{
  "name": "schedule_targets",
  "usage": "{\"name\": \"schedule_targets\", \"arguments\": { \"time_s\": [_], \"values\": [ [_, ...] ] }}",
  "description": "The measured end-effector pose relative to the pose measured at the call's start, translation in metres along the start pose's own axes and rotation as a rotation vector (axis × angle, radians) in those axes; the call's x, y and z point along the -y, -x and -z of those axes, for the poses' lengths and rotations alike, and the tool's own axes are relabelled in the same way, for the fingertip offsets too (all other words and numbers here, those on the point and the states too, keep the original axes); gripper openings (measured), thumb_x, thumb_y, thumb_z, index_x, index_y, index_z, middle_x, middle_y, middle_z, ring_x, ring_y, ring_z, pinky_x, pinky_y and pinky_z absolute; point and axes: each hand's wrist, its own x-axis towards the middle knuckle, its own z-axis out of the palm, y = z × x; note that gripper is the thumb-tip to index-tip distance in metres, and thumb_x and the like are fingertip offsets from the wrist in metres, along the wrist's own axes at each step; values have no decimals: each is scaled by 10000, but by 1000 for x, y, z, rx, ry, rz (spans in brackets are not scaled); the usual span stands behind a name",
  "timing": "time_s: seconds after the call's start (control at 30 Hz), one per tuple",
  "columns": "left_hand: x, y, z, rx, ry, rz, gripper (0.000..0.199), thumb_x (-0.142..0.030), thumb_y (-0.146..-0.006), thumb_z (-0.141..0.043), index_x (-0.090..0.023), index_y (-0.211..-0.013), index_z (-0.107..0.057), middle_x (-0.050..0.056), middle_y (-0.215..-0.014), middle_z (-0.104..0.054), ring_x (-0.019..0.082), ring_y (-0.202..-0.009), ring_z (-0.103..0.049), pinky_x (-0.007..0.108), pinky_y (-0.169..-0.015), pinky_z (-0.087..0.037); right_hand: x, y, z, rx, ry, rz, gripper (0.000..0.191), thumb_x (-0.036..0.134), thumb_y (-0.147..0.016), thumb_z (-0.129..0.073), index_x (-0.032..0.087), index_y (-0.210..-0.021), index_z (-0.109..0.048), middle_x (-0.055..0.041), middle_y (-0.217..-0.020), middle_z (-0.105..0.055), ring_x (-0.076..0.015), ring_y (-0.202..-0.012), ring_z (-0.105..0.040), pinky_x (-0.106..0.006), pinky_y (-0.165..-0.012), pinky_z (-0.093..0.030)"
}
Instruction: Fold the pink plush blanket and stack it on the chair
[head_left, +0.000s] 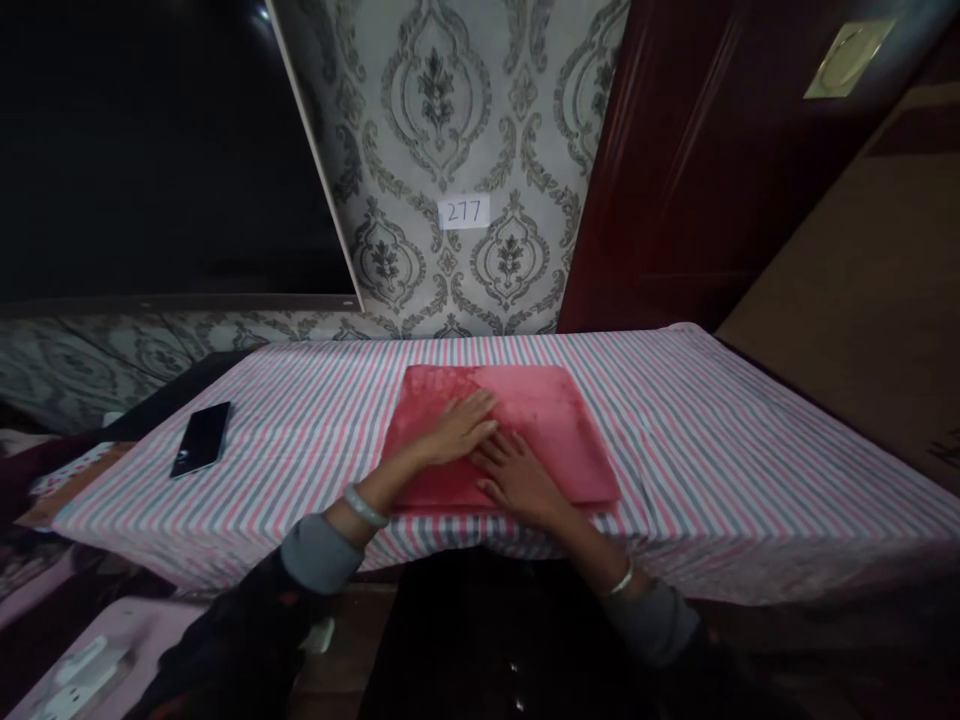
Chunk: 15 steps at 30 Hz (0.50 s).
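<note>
A red, plush-looking folded cloth (555, 420) lies flat near the front edge of the striped tablecloth (712, 440). Its surface shows darker and lighter patches. My left hand (461, 428) rests flat on the middle of the cloth, its fingers stretched toward the right. Just below and to the right, my right hand (517, 480) also lies flat on it, fingers extended to the upper left. The fingertips of the two hands are close together. Neither hand grasps anything.
A dark phone (201, 440) lies at the table's left. Behind the table are a patterned wall with a paper marked 277 (463, 211), a large dark screen (165, 150) and a dark red door (690, 170). A brown panel (862, 320) stands at the right.
</note>
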Motion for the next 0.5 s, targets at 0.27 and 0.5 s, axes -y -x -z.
{"name": "schedule_targets", "arguments": {
  "time_s": [0.27, 0.5],
  "values": [
    [35, -53, -21, 112, -166, -105, 596, -494, -1026, -290, -266, -1574, -234, 59, -1659, -177, 227, -1540, -89, 555, -1223, -28, -2, 5, -20, -45, -18, -10, 504, 419, -1026, -403, 306, -1517, -394, -33, -1562, -426, -270, -1460, -321, -527, -1187, -246],
    [93, -88, 3, 106, -236, 183, 650, -562, -1002, -295, -252, -1572, -250, 79, -1639, -244, 281, -1521, -186, 584, -1203, -121, -2, 6, -22, -62, -6, 4, 524, 368, -1014, -436, 315, -1530, -357, 9, -1594, -369, -243, -1486, -272, -503, -1193, -237]
  ]
}}
